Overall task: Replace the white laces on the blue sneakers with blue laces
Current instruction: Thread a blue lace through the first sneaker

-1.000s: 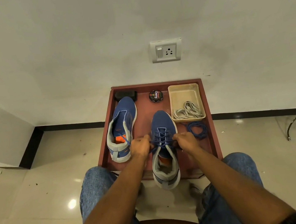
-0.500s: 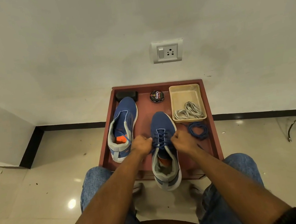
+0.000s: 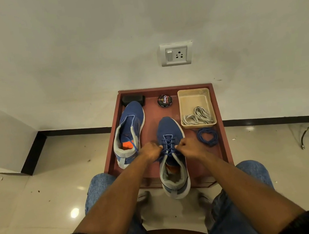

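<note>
Your left hand (image 3: 151, 151) and right hand (image 3: 190, 147) are both fisted tight on the ends of the blue lace (image 3: 167, 148), one each side of the near sneaker (image 3: 171, 154) on the red tray (image 3: 223, 143). That shoe runs 12 to 6, toe away from you, so the pull goes out toward 9 and 3. The spare blue coil (image 3: 207, 136) lies at 2, nearer your right hand.
</note>
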